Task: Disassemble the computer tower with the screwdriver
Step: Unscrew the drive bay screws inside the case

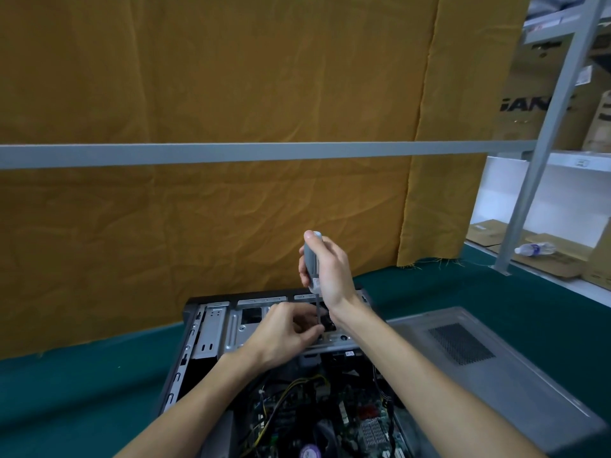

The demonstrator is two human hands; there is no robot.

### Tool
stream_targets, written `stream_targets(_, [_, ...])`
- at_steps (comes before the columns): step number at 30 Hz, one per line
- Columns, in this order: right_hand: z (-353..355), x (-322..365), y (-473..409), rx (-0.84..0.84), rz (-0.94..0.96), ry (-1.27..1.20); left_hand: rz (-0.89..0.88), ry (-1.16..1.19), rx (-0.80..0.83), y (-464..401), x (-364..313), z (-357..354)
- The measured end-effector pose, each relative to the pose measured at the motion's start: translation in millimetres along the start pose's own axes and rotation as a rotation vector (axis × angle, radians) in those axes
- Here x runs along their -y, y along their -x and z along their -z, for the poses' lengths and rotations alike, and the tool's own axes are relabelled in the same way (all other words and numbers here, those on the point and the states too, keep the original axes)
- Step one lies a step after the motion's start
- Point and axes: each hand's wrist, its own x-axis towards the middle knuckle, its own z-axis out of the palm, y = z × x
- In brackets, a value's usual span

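Occupying the far field, an ochre cloth backdrop hangs behind a grey rail; metal shelving with cartons stands at right.
Green table covering: bears all work items.
Computer tower: lying on its side near centre, open, motherboard and cables exposed toward the viewer; drive cage at the far end.
Side panel: grey, vented, lying just right of the tower, touching or nearly so.
Right hand: closed around the screwdriver handle, tool upright, shaft running down into the cage area.
Left hand: fingers pinched narrow at the shaft's lower end; whether they hold a screw cannot be told.
Step in hand, by judgement: working a screw on the drive cage. Next move likely calls for steady downward pressure, turning to loosen, and the left fingers catching the screw before it drops into the board.
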Motion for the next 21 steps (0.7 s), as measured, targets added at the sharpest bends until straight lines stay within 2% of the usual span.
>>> stream_targets(4, [-6, -6, -2, -0.011, 0.027, -0.052, 0.005, 0.049, 0.032, -1, 2, 2])
stream_targets(7, [-3, -7, -7, -0.005, 0.007, 0.006, 0.02, 0.053, 0.024, -1, 2, 1])
stream_targets(12, [14, -3, -13, 0.303, -0.1, -0.046, 0.039, 0.07, -0.013, -2, 2, 0])
stream_targets(17, [20, -4, -13, 0.214, -0.11, -0.135, 0.054, 0.08, -0.036, -2, 2, -3])
stream_targets(21, [28, -3, -14, 0.205, -0.121, -0.074, 0.045, 0.163, -0.002, -2, 1, -4])
